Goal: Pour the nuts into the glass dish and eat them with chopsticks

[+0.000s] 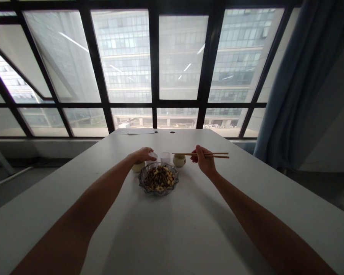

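My left hand (143, 154) is beyond the bowl's left rim, with thumb and fingers closed on a small clear plastic cup (153, 155). My right hand (205, 159) grips a pair of wooden chopsticks (219, 155), held level with tips pointing left. Those tips pass in front of a small pale ceramic cup (179, 161). A scalloped glass bowl (143, 186) holds dark seeds and pale nuts. Another translucent plastic cup (165, 158) stands behind the bowl. Below my left hand, a second ceramic cup (138, 167) is partly hidden.
The white table (172, 236) stretches away toward large windows. Papers (136, 131) lie at its far left end, near two dark round spots. A blue curtain (289, 95) hangs at the right.
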### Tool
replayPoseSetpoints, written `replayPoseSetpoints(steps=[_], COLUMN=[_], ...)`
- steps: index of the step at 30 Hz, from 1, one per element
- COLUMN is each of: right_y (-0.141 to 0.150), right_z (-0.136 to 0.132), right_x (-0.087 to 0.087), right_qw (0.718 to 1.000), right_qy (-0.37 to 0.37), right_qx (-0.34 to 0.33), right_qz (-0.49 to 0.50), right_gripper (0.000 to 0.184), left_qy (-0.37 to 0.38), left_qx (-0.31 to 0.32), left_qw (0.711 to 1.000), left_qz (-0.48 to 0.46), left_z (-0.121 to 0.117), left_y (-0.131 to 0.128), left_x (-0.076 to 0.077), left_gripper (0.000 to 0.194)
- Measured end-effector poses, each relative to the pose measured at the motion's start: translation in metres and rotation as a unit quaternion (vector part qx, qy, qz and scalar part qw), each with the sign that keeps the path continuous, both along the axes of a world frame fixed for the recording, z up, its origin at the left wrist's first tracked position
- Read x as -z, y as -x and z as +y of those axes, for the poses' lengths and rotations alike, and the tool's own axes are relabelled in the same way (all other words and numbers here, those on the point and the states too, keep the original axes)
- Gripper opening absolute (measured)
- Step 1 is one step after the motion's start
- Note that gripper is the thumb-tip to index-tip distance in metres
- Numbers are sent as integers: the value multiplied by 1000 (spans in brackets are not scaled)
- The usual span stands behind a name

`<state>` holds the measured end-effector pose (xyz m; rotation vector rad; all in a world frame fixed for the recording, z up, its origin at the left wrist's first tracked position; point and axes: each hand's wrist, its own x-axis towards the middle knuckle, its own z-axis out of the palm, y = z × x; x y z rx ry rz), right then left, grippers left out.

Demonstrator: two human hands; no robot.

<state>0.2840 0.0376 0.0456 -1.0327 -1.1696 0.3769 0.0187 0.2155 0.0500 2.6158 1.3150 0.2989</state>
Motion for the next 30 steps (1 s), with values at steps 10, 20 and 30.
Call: replayPoseSetpoints(steps=[10, 20, 30], right_y=[6, 14, 26], right_z=[-4, -9, -10], right_x=[-5, -7, 0], right_qw=[1000, 997, 978], right_qy=[-15, 41, 89], right_qx=[-23, -64, -157], right_qz=[-6, -31, -107], right_gripper=[62, 66, 62], left_qy=[-254, -118, -206], left_qx=[160, -7, -22], left_qw=[953, 993, 973], left_qz=[-43, -6, -103], left_z=[-21, -25, -50], left_y=[6, -3, 33], left_x=[6, 11, 28], left_gripper=[67, 56, 48])
